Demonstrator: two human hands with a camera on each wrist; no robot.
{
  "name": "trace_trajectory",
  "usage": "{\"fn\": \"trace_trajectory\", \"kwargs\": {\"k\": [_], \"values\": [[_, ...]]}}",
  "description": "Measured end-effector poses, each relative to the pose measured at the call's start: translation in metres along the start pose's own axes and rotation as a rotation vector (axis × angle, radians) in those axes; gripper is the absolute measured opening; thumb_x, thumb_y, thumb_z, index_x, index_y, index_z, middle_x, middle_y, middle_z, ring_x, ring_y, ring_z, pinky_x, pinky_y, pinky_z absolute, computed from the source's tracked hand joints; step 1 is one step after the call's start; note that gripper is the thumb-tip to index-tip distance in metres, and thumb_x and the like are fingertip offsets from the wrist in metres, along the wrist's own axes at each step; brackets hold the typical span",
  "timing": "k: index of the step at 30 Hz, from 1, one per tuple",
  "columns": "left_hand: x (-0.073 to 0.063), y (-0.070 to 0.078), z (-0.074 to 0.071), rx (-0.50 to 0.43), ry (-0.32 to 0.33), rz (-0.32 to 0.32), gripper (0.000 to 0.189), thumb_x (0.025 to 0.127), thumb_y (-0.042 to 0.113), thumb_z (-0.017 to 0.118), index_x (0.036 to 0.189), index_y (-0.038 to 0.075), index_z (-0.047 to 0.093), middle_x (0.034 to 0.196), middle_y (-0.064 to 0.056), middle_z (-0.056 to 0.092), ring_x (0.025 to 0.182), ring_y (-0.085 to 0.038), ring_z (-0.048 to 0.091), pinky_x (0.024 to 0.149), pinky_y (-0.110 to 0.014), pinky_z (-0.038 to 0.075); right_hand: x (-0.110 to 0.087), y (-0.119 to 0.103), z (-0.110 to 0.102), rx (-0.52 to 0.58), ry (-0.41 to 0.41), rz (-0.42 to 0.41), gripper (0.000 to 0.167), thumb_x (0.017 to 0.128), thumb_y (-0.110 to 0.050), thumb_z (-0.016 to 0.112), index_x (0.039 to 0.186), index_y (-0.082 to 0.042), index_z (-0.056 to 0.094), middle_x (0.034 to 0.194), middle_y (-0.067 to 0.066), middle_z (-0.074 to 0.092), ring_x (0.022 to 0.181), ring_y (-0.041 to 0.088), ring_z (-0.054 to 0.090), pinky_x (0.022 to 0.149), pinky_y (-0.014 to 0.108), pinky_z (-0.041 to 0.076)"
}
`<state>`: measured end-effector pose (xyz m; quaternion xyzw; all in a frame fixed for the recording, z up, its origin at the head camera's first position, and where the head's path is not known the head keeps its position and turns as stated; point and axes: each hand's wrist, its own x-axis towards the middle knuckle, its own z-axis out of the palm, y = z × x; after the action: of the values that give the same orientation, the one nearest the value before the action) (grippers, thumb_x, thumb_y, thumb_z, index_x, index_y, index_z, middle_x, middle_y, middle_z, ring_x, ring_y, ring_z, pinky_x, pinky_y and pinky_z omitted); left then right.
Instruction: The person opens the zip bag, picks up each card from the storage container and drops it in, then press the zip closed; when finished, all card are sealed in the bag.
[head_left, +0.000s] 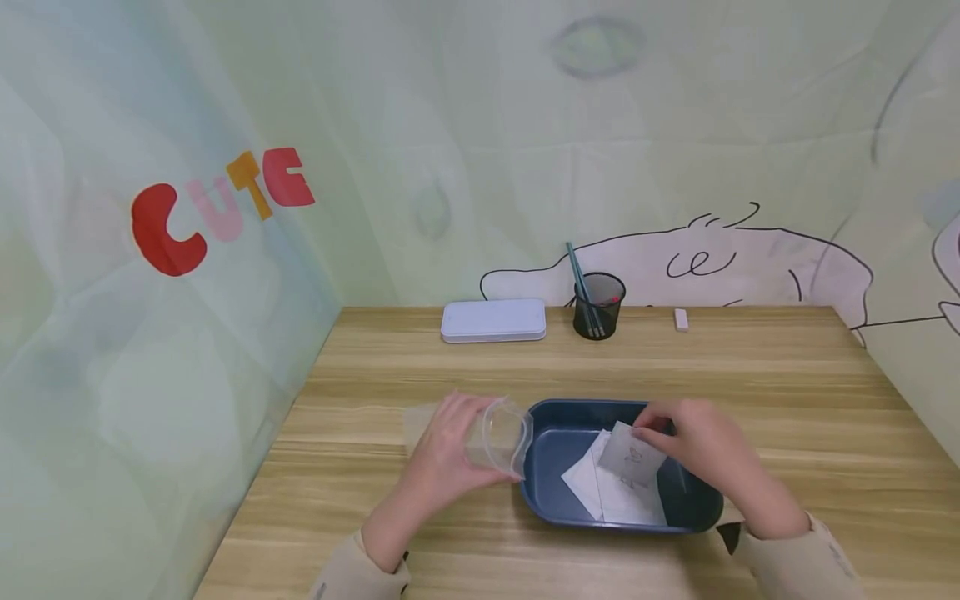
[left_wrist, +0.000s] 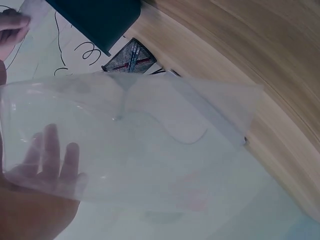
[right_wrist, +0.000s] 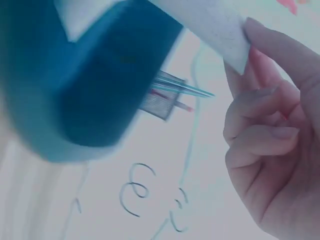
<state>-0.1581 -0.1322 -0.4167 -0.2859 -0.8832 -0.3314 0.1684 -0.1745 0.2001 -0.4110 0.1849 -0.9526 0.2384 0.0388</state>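
Observation:
A clear plastic bag lies on its side in my left hand, its rounded open mouth facing the tray. Through the film of the bag in the left wrist view, the fingers show curled about it. My right hand pinches a small white paper square with faint printing by its corner. That square is tilted above the dark blue tray, where more white paper sheets lie overlapping. In the right wrist view thumb and forefinger grip the paper.
At the back of the wooden table are a white flat case, a black mesh pen cup holding pencils, and a small white eraser. A printed cloth hangs behind and along the sides.

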Motion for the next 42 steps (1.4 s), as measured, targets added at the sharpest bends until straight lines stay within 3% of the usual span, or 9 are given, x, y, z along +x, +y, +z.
{"fn": "trace_trajectory", "kwargs": {"k": [3, 6, 10, 13, 17, 21, 24, 31, 42], "values": [[0.0, -0.002, 0.001, -0.003, 0.008, 0.015, 0.094, 0.047, 0.034, 0.096, 0.128, 0.007, 0.056, 0.115, -0.001, 0.06, 0.112, -0.019, 0.052, 0.112, -0.046, 0.02, -0.002, -0.01, -0.011, 0.064, 0.08, 0.037, 0.005, 0.084, -0.02, 0.076, 0.086, -0.016, 0.074, 0.07, -0.01, 0.061, 0.059, 0.011, 0.048, 0.05, 0.024, 0.043], [0.0, -0.003, 0.003, -0.01, 0.009, 0.022, 0.093, 0.046, 0.032, 0.096, 0.127, 0.007, 0.056, 0.114, -0.002, 0.06, 0.111, -0.019, 0.052, 0.111, -0.048, 0.021, -0.005, -0.022, -0.016, 0.145, 0.209, 0.066, 0.005, 0.084, -0.019, 0.075, 0.086, -0.015, 0.072, 0.068, -0.01, 0.061, 0.057, 0.012, 0.051, 0.049, 0.024, 0.045], [0.0, -0.006, 0.005, 0.003, 0.003, 0.023, 0.094, 0.046, 0.034, 0.096, 0.127, 0.007, 0.055, 0.114, -0.002, 0.059, 0.11, -0.02, 0.052, 0.111, -0.049, 0.022, -0.01, -0.038, -0.011, 0.297, 0.352, 0.091, 0.007, 0.085, -0.018, 0.075, 0.087, -0.015, 0.069, 0.069, -0.01, 0.064, 0.057, 0.012, 0.054, 0.049, 0.023, 0.046], [0.0, -0.007, 0.006, 0.02, -0.007, 0.006, 0.095, 0.047, 0.037, 0.095, 0.128, 0.007, 0.055, 0.115, -0.002, 0.059, 0.111, -0.021, 0.051, 0.111, -0.048, 0.021, -0.012, -0.049, -0.003, 0.457, 0.402, 0.105, 0.006, 0.086, -0.014, 0.073, 0.087, -0.012, 0.067, 0.069, -0.007, 0.066, 0.055, 0.014, 0.054, 0.047, 0.023, 0.045], [0.001, -0.006, 0.007, 0.033, -0.028, -0.016, 0.096, 0.048, 0.04, 0.094, 0.129, 0.007, 0.055, 0.115, -0.002, 0.058, 0.111, -0.02, 0.05, 0.111, -0.045, 0.022, -0.012, -0.06, 0.007, 0.625, 0.405, 0.147, 0.006, 0.088, -0.01, 0.07, 0.087, -0.007, 0.065, 0.064, -0.001, 0.064, 0.05, 0.017, 0.05, 0.043, 0.025, 0.041], [0.003, -0.003, 0.007, 0.053, -0.031, -0.028, 0.097, 0.047, 0.042, 0.094, 0.129, 0.008, 0.054, 0.116, -0.003, 0.055, 0.109, -0.019, 0.048, 0.104, -0.042, 0.035, -0.01, -0.066, 0.016, 0.698, 0.382, 0.171, 0.006, 0.088, -0.009, 0.07, 0.085, -0.007, 0.065, 0.059, 0.001, 0.06, 0.046, 0.017, 0.048, 0.04, 0.026, 0.038], [0.003, -0.001, 0.007, 0.065, -0.025, -0.037, 0.099, 0.046, 0.043, 0.094, 0.129, 0.008, 0.054, 0.117, -0.004, 0.054, 0.109, -0.018, 0.047, 0.098, -0.04, 0.042, -0.009, -0.07, 0.02, 0.722, 0.356, 0.169, 0.007, 0.088, -0.01, 0.07, 0.084, -0.008, 0.065, 0.058, 0.002, 0.059, 0.046, 0.018, 0.047, 0.039, 0.026, 0.037], [0.004, 0.001, 0.008, 0.065, -0.047, -0.064, 0.099, 0.048, 0.042, 0.093, 0.132, 0.01, 0.052, 0.119, -0.001, 0.051, 0.111, -0.015, 0.045, 0.1, -0.036, 0.039, -0.007, -0.075, 0.031, 0.727, 0.322, 0.159, 0.008, 0.087, -0.01, 0.071, 0.082, -0.01, 0.064, 0.061, -0.002, 0.062, 0.046, 0.018, 0.047, 0.039, 0.026, 0.036], [0.004, 0.002, 0.011, 0.093, -0.012, 0.017, 0.101, 0.047, 0.044, 0.093, 0.132, 0.008, 0.052, 0.118, -0.003, 0.05, 0.109, -0.015, 0.044, 0.101, -0.032, 0.038, -0.002, -0.084, 0.044, 0.808, 0.287, 0.153, 0.011, 0.086, -0.007, 0.072, 0.08, -0.009, 0.063, 0.059, 0.001, 0.06, 0.044, 0.015, 0.044, 0.039, 0.023, 0.034]]}}
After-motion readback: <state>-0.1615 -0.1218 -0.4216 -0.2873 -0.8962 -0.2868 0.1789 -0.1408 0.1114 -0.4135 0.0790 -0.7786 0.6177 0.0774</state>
